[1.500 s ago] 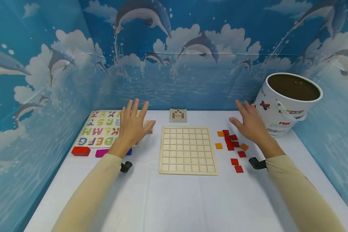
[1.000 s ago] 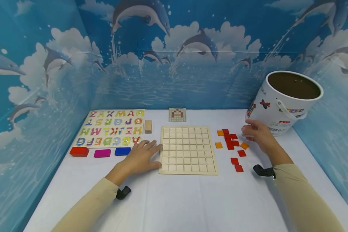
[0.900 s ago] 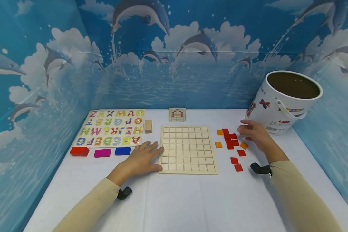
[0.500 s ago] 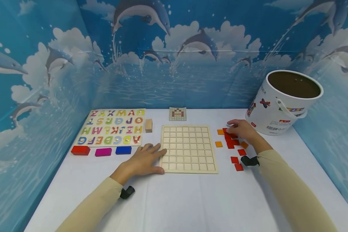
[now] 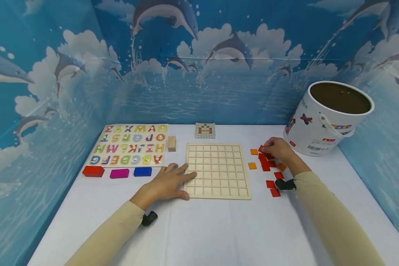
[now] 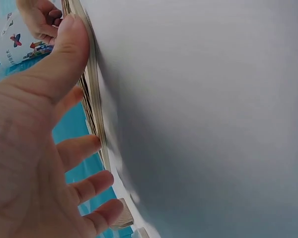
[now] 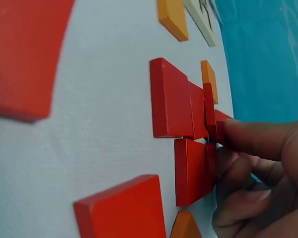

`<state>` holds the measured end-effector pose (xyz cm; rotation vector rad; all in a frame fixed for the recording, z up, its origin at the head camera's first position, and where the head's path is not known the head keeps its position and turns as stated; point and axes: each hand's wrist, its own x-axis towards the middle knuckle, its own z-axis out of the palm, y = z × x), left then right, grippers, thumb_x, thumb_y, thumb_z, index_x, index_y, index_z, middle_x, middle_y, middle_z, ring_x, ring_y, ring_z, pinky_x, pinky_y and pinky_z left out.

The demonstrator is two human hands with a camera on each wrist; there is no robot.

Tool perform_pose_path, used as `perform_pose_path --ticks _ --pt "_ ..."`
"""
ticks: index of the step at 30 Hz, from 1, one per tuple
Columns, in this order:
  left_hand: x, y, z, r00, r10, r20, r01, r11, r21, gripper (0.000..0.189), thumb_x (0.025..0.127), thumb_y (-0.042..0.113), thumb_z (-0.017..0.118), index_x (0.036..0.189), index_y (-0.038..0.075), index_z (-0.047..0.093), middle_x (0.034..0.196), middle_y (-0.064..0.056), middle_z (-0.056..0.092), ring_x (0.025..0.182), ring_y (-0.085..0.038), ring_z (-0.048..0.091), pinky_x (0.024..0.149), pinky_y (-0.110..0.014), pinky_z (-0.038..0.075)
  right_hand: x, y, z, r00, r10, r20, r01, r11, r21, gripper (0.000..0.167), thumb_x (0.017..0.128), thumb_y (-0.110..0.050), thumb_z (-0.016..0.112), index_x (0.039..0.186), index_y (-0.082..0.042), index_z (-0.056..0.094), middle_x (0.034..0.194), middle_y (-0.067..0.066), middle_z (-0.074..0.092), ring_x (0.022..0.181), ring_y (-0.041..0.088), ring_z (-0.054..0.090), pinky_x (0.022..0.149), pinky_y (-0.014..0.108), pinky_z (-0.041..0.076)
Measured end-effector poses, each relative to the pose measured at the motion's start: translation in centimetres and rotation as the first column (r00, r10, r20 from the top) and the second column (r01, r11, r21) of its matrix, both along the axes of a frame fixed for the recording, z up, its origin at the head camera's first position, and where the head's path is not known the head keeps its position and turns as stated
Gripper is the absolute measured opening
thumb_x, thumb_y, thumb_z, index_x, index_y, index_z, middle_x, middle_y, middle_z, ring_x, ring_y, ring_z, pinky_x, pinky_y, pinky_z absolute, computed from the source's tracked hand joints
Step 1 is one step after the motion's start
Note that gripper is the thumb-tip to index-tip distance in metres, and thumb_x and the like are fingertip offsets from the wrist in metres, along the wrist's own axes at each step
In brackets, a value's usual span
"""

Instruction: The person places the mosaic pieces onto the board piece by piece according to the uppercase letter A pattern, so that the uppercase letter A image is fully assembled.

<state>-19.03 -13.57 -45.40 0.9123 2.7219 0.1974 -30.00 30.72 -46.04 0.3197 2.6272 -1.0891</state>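
Observation:
My left hand (image 5: 167, 184) lies at the left side of a pale wooden grid board (image 5: 216, 171), fingers spread; fingertips reach over its edge and the thumb is by its lower left corner. In the left wrist view the thumb and fingers line the board's edge (image 6: 93, 74). To the right of the board, my right hand (image 5: 280, 149) pinches a red square tile (image 7: 209, 109) between thumb and curled fingers, tilted just above other red tiles (image 5: 265, 166). Orange tiles (image 5: 252, 166) lie among and beside them.
A small pattern card (image 5: 205, 130) lies behind the board. At left are an alphabet board (image 5: 129, 149), a wooden block (image 5: 171, 143), and red (image 5: 93, 171), magenta (image 5: 119, 173) and blue (image 5: 142, 171) blocks. A white bucket (image 5: 314, 125) stands at back right.
Both raised hands have come down. The left has settled at the board's left edge, fingers a little further over it; the right has moved left from near the bucket and taken a red tile.

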Motion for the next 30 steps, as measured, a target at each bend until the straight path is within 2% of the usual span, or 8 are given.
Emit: perform_pose_path --ticks 3,6,9,14,17,19,24,30 --pt "0.0 0.1 0.1 1.0 -0.006 0.008 0.006 1.0 -0.003 0.083 0.085 0.065 0.068 0.158 0.039 0.037 0.169 -0.009 0.022 0.149 -0.041 0.026 0.112 -0.064 0.027 -0.2 0.4 -0.1 0.999 -0.053 -0.001 0.053 0.992 -0.116 0.045 0.101 -0.027 0.063 0.139 -0.006 0.049 0.118 0.019 0.052 0.094 0.031 0.05 0.072 0.032 0.047" --pt "0.1 0.1 0.2 1.0 -0.007 0.014 0.007 1.0 -0.006 0.082 0.086 0.063 0.068 0.158 0.039 0.037 0.169 -0.01 0.022 0.149 -0.041 0.027 0.111 -0.063 0.028 -0.2 0.3 0.2 0.996 -0.085 -0.004 0.081 0.96 -0.268 0.049 0.103 -0.031 0.06 0.146 -0.011 0.047 0.116 0.015 0.05 0.084 0.025 0.05 0.067 0.028 0.045" --pt "0.1 0.1 0.3 1.0 -0.001 0.023 0.001 1.0 -0.003 0.083 0.085 0.061 0.07 0.158 0.038 0.038 0.169 -0.011 0.022 0.148 -0.04 0.028 0.11 -0.061 0.028 -0.3 -0.3 0.6 0.995 -0.096 -0.002 0.085 0.894 -0.44 0.051 0.104 -0.034 0.06 0.148 -0.012 0.046 0.114 0.012 0.052 0.076 0.018 0.052 0.065 0.023 0.047" --pt "-0.1 0.4 0.5 1.0 0.008 0.029 -0.008 1.0 -0.013 0.085 0.083 0.058 0.073 0.158 0.037 0.039 0.169 -0.012 0.022 0.146 -0.039 0.028 0.111 -0.059 0.028 -0.8 -2.9 0.9 0.998 -0.063 0.007 0.052 0.751 -0.658 0.057 0.102 -0.025 0.065 0.148 -0.005 0.04 0.108 0.01 0.061 0.067 0.013 0.053 0.066 0.022 0.052" --pt "-0.2 0.7 0.5 0.999 0.008 0.032 -0.007 1.0 -0.024 0.085 0.082 0.057 0.074 0.158 0.036 0.039 0.169 -0.012 0.023 0.145 -0.038 0.029 0.11 -0.058 0.029 -1.2 -5.2 0.9 1.0 -0.01 0.007 0.012 0.722 -0.692 0.055 0.101 -0.018 0.066 0.147 -0.003 0.041 0.098 0.008 0.066 0.063 0.011 0.054 0.063 0.023 0.051" --pt "-0.2 0.8 0.5 0.999 0.006 0.036 -0.005 1.0 -0.027 0.086 0.082 0.056 0.075 0.158 0.036 0.04 0.169 -0.012 0.023 0.142 -0.037 0.031 0.108 -0.056 0.03 -1.4 -6.8 0.8 1.0 0.026 0.001 -0.018 0.726 -0.688 0.054 0.099 -0.014 0.067 0.146 -0.002 0.043 0.091 0.008 0.067 0.062 0.011 0.055 0.061 0.022 0.05" --pt "-0.2 0.9 0.5 1.0 0.008 0.029 -0.007 1.0 -0.026 0.085 0.082 0.055 0.075 0.157 0.035 0.04 0.168 -0.012 0.023 0.133 -0.033 0.036 0.103 -0.052 0.033 -1.9 -10.5 0.5 0.991 0.125 -0.052 -0.131 0.792 -0.597 0.048 0.098 -0.015 0.069 0.14 -0.002 0.051 0.083 0.009 0.064 0.062 0.012 0.054 0.06 0.023 0.048" --pt "-0.1 0.9 0.4 0.999 0.016 0.037 -0.015 1.0 -0.015 0.085 0.082 0.054 0.076 0.157 0.035 0.041 0.168 -0.013 0.023 0.126 -0.03 0.037 0.099 -0.049 0.035 -1.9 -13.3 0.3 0.955 0.284 -0.087 -0.294 0.862 -0.414 0.037 0.099 -0.02 0.068 0.132 -0.007 0.057 0.082 0.012 0.06 0.064 0.021 0.048 0.06 0.032 0.043"
